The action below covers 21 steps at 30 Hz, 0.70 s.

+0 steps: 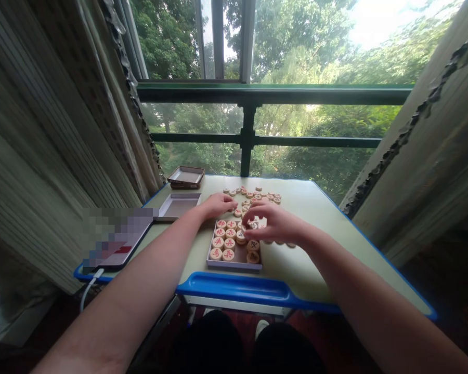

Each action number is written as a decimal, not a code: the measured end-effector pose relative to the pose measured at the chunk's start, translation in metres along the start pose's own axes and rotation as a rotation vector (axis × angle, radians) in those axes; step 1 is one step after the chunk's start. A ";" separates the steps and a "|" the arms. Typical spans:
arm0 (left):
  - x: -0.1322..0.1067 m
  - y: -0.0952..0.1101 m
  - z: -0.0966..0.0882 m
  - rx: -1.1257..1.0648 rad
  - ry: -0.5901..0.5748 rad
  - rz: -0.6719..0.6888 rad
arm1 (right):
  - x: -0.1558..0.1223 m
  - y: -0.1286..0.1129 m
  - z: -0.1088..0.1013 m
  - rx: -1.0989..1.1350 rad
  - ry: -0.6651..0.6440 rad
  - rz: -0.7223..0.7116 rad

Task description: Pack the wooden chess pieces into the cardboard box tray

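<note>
A shallow open box (234, 264) on the table holds round wooden Chinese chess pieces. Red-marked pieces (229, 243) fill two columns at its left, and black-marked pieces (253, 245) lie at its right. Over the box, my right hand (271, 221) is closed, thumb and fingertips at a black-marked piece (241, 235) in the middle column. My left hand (218, 204) rests beyond the box's back edge, fingers curled together beside loose pieces (237, 213); what is under its fingertips is hidden. Part of the box's back right is covered by my right hand.
Loose pieces (258, 197) are scattered across the far middle of the table (308, 208). An open tray (179, 206) and stacked box parts (186, 175) stand at the back left. A tablet-like device (134, 239) with a white cable (86, 293) lies left. A blue trough (237, 288) edges the front.
</note>
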State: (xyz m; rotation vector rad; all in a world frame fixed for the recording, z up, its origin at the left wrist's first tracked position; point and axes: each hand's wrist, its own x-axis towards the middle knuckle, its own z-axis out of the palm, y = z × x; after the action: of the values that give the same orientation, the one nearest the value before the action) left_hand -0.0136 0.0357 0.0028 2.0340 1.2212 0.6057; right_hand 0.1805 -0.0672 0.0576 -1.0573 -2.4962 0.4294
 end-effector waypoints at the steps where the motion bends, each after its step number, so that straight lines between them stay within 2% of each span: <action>1: 0.000 -0.001 0.000 0.008 0.004 0.008 | -0.001 -0.007 0.002 0.005 -0.052 -0.038; 5: 0.000 -0.005 0.000 0.016 0.014 0.052 | -0.005 -0.018 0.012 -0.028 -0.136 -0.108; 12: 0.000 -0.007 -0.001 0.021 0.001 0.050 | -0.005 -0.013 0.018 -0.034 -0.090 -0.114; 21: 0.003 -0.010 0.000 0.007 0.009 0.052 | -0.005 -0.022 0.018 -0.037 -0.111 -0.087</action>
State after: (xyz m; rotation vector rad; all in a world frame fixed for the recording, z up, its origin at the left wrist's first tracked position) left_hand -0.0179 0.0416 -0.0049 2.0770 1.1804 0.6371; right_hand 0.1613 -0.0879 0.0497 -0.9583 -2.6465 0.4284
